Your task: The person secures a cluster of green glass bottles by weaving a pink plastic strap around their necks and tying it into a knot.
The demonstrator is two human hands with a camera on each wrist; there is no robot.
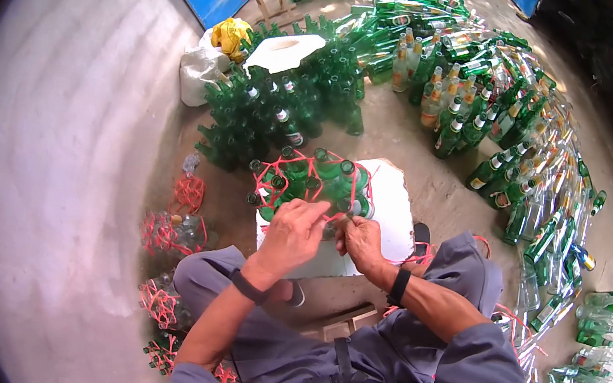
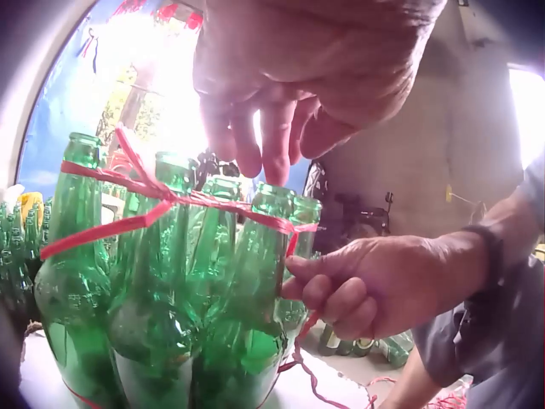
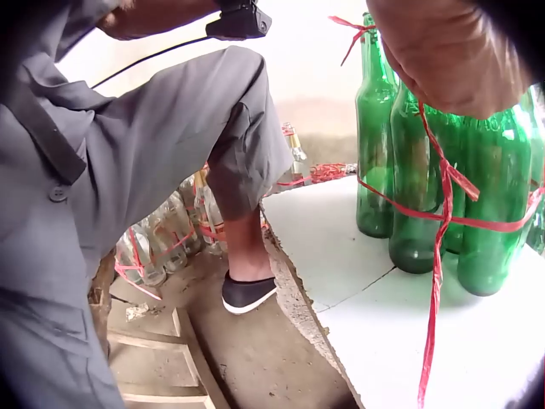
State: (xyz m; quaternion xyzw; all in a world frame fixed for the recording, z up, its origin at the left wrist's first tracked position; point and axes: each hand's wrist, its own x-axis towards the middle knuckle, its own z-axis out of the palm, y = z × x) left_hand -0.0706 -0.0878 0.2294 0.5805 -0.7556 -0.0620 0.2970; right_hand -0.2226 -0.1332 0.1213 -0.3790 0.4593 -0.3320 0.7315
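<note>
A bundle of green bottles (image 1: 298,169) (image 2: 157,298) (image 3: 415,183) stands upright on a white board (image 1: 393,215) (image 3: 366,294). Red string (image 2: 209,200) (image 3: 447,221) runs around the necks and, lower down, around the bodies. The left hand (image 1: 291,232) (image 2: 311,64) is above the near bottle necks, its fingers hanging down loosely, with a fingertip close to one bottle mouth. Beside the necks, the right hand (image 1: 362,242) (image 2: 375,285) pinches the red string between thumb and curled fingers. In the right wrist view, the back of the right hand (image 3: 451,55) hides some bottle tops.
Many green bottles (image 1: 271,108) stand beyond the board, with long rows of bottles (image 1: 552,171) curving down the right. String-tied bundles (image 1: 175,232) lie by the left wall. A wooden frame (image 3: 192,358) is on the floor near a shoe (image 3: 249,292).
</note>
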